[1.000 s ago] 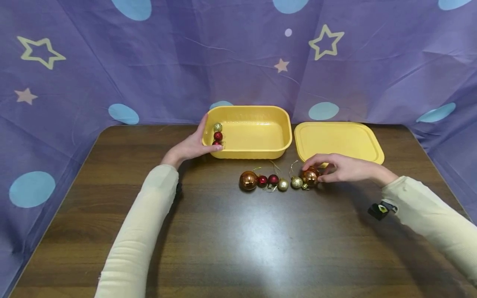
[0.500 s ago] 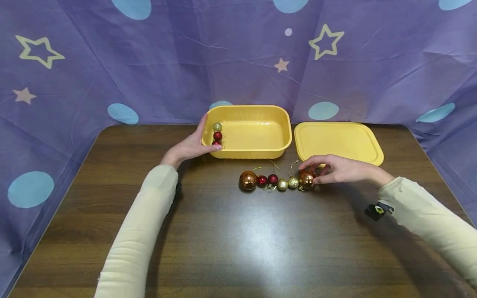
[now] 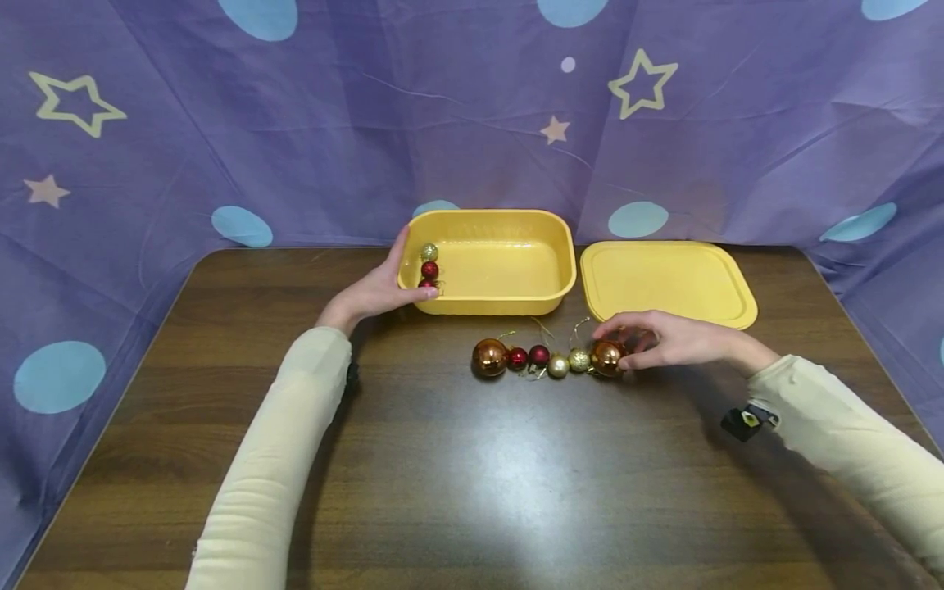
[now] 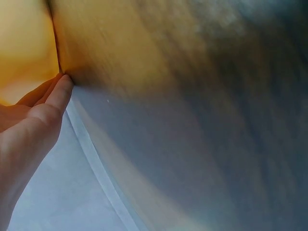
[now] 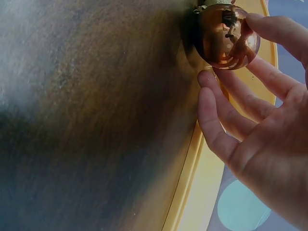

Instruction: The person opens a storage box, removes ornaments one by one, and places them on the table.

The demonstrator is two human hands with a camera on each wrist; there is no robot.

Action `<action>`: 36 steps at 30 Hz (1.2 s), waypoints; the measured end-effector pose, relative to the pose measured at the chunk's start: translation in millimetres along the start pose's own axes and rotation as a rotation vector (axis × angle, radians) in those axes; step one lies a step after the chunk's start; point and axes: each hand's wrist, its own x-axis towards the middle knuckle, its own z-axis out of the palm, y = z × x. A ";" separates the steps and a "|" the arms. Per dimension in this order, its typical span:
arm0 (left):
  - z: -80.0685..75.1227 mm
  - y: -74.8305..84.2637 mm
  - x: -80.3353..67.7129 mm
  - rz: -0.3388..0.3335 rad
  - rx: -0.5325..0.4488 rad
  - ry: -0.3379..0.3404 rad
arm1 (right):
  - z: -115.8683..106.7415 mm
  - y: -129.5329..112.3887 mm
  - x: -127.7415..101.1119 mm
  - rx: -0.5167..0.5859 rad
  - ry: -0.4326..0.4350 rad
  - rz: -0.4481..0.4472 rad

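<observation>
At the back of the table, my left hand (image 3: 372, 285) grips the left end of a yellow plastic container (image 3: 490, 306), thumb over its near rim. Inside by that end lie a gold bauble (image 3: 429, 251) and two red baubles (image 3: 429, 270), one partly behind the thumb. My right hand (image 3: 678, 338) holds a shiny copper bauble (image 3: 606, 359) between thumb and fingers, at the right end of a row. Leftward follow a glittery gold bauble (image 3: 579, 360), a smooth gold one, two small red baubles (image 3: 518, 359) and another large copper bauble (image 3: 490, 358).
A yellow lid (image 3: 671, 279) lies flat right of the container, just behind the right hand. Thin gold hanging loops (image 3: 581, 328) stick out from the row. Behind the wooden table (image 3: 442, 475) hangs a purple curtain (image 3: 472, 106) with stars and dots.
My right hand has moved slightly left with the copper bauble, which pushed the glittery gold bauble toward the row. The left hand still grips the container.
</observation>
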 end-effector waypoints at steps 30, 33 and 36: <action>0.4 -0.5 1.8 0.027 -0.023 0.000 | 5.1 -0.9 -5.9 -0.040 0.062 -0.020; 0.2 -0.9 1.4 0.020 -0.014 0.000 | 1.5 -4.7 -3.6 -0.020 0.099 -0.028; -0.2 3.8 -1.4 0.014 -0.003 -0.007 | -3.6 -11.8 1.5 -0.027 0.139 -0.037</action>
